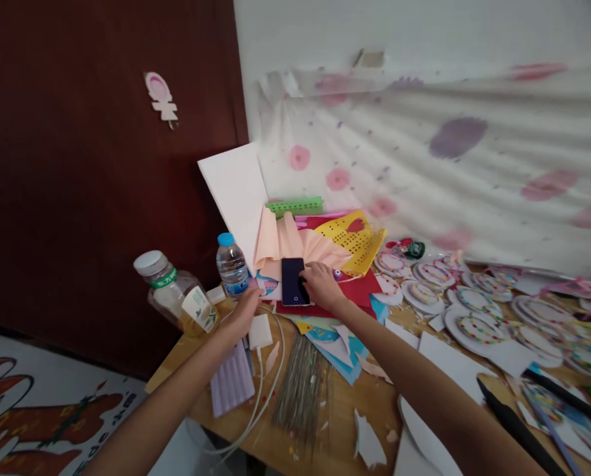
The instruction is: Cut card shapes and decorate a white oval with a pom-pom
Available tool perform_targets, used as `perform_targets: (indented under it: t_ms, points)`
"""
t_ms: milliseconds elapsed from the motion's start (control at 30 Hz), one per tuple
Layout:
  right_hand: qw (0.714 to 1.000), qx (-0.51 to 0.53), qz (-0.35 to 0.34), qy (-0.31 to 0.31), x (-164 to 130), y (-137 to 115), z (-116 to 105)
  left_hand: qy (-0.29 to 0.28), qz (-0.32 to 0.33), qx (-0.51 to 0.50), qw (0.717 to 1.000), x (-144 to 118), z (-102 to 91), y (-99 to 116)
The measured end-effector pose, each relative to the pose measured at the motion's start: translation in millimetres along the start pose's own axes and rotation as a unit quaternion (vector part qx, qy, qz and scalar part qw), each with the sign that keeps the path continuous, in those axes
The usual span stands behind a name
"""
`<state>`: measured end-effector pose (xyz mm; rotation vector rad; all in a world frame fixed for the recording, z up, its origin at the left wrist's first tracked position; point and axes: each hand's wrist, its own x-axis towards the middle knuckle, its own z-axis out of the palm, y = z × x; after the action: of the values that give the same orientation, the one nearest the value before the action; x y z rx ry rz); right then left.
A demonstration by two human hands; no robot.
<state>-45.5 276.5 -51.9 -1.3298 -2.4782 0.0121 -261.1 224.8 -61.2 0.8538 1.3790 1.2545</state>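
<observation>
A black smartphone (295,281) lies on a pile of coloured paper. My right hand (321,284) is at its right edge, fingers bent over the side of the phone and gripping it. To the left, my left hand (248,309) is low beside the blue-capped water bottle (233,264), near a blue and pink printed piece (269,285). Its fingers are mostly hidden, so whether they hold anything does not show. Peach crepe paper (288,241) and a yellow perforated sheet (357,238) lie behind the phone.
A larger bottle (186,297) stands by the table's left edge. Near me are a white charger (260,332) with cable, a lilac ridged tray (233,381) and a bundle of thin wires (303,387). Beaded paper rings (478,327) and paper scraps (369,441) cover the right side.
</observation>
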Motion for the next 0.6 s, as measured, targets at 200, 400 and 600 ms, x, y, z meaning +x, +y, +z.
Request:
perform_targets:
  t_ms: [200, 400, 600]
  points:
    - [0.998, -0.005, -0.066, -0.02, -12, -52, 10, 0.005, -0.09, -0.017, 0.996, 11, 9.8, 17]
    - [0.999, -0.034, 0.007, -0.021, -7, -82, 26, -0.028, -0.085, 0.021, 0.996, 5, 1.5, 37]
    - [0.997, -0.056, -0.021, -0.049, -4, -75, 21, -0.088, 0.01, 0.134, 0.987, -9, -6.2, 40]
